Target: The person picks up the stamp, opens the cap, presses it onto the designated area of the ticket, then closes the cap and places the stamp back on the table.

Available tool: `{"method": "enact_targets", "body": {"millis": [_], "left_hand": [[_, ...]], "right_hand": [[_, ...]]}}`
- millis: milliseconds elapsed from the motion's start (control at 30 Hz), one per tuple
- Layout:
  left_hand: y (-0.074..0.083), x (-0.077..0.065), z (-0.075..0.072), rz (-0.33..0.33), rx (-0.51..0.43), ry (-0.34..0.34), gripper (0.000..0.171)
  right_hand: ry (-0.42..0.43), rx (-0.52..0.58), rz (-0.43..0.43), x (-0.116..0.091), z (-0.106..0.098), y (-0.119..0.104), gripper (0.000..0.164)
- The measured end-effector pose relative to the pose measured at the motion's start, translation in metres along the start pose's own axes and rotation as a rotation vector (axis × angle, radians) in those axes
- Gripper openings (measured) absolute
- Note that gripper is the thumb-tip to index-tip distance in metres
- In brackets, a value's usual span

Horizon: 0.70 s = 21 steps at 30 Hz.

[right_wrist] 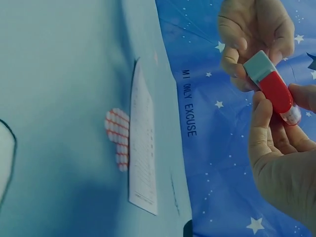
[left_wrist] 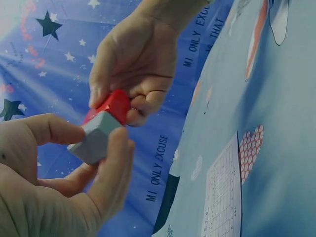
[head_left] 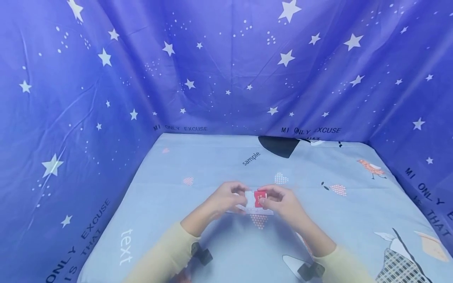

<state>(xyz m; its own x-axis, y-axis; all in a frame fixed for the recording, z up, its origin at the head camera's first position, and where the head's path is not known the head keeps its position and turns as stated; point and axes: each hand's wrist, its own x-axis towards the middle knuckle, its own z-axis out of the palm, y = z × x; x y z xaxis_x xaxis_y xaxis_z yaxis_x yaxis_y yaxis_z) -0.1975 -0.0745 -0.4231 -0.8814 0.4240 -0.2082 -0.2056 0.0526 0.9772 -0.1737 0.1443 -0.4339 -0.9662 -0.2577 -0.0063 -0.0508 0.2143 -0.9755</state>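
Note:
Both hands hold one small block, a whitish eraser [left_wrist: 96,140] in a red sleeve [right_wrist: 277,91], up in front of the body. My left hand [head_left: 225,197] pinches the bare pale end between thumb and fingers. On the other side, my right hand [head_left: 284,202] grips the red sleeve, its thumb lying across the front. In the right wrist view a clear, shiny end sticks out past the sleeve. Below the hands lies a white printed sheet [right_wrist: 142,153] with a grid of lines, partly covered by the hands in the head view.
A light blue cloth [head_left: 159,204] printed with hearts, birds and words covers the table. Purple-blue curtains [head_left: 226,59] with white stars enclose the back and both sides. A dark wrist device [head_left: 201,253] sits at each sleeve cuff.

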Motion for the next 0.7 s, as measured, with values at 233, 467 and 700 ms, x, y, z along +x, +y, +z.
{"method": "enact_targets", "body": {"millis": [233, 467, 700], "left_hand": [[-0.001, 0.004, 0.002, -0.053, 0.059, -0.028, 0.036], [-0.006, 0.005, 0.005, -0.071, 0.114, -0.031, 0.034], [-0.011, 0.011, 0.013, -0.102, 0.16, -0.003, 0.025]], "right_hand": [[-0.016, 0.02, 0.012, -0.002, 0.006, 0.009, 0.033], [-0.03, 0.039, -0.027, -0.003, 0.008, 0.018, 0.031], [-0.016, 0.038, -0.057, -0.002, 0.008, 0.024, 0.029]]}}
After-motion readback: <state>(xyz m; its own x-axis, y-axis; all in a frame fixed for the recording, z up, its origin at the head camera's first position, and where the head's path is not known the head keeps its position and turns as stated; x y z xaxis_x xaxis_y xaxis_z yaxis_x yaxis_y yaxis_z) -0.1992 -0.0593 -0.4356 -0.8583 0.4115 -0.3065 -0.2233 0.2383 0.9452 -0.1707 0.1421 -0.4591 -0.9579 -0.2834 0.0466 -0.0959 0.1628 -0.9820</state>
